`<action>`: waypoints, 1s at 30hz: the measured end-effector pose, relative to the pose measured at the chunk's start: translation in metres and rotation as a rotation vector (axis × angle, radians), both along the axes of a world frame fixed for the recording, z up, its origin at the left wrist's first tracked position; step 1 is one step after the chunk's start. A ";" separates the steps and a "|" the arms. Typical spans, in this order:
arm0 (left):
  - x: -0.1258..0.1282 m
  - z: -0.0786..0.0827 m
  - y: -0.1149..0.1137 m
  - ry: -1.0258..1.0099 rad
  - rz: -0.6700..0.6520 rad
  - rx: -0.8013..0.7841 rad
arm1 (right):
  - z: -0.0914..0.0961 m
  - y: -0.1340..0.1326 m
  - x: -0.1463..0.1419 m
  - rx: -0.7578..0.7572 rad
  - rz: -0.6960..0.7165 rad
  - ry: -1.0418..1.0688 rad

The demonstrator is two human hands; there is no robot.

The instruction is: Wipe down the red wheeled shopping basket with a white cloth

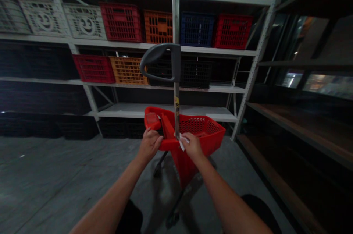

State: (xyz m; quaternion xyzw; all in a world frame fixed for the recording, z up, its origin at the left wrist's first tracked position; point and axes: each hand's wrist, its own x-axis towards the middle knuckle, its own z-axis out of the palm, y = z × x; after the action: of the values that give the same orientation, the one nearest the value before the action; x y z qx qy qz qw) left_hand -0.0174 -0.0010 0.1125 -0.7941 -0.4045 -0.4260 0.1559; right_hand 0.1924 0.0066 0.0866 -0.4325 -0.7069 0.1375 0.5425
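A red plastic shopping cart [206, 144] on casters stands in front of me. From it rises a metal pole [177, 112] with a yellow sticker and a grey loop-shaped handle [178, 63]. My left hand [150, 144] is closed around the cart's red handlebar, left of the pole. In my right hand [191, 145] a white cloth [182, 142] is pinched against the foot of the pole, where it meets the cart's rim. Part of the cloth is hidden by the fingers.
White metal shelving [165, 45] spans the back and holds red, orange, blue, white and dark crates, among them a red crate [233, 31]. On the right stands a brown shelf rack [303, 123]. Grey concrete floor [55, 175] extends to the left.
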 end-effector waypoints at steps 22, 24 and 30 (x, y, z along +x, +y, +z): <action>-0.016 0.006 -0.017 0.352 0.374 0.104 | 0.027 0.067 -0.056 0.086 0.567 -0.370; -0.025 0.006 -0.015 0.341 0.375 0.109 | 0.022 0.083 -0.065 0.060 0.418 -0.375; -0.046 0.009 -0.012 0.283 0.392 0.108 | 0.015 0.079 -0.072 0.159 0.559 -0.372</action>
State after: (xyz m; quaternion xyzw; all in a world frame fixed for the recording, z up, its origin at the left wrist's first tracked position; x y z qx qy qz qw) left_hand -0.0638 -0.0127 0.1211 -0.7427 -0.5018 -0.2931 0.3329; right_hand 0.1208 0.0854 0.1012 -0.1964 -0.8933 0.1442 0.3777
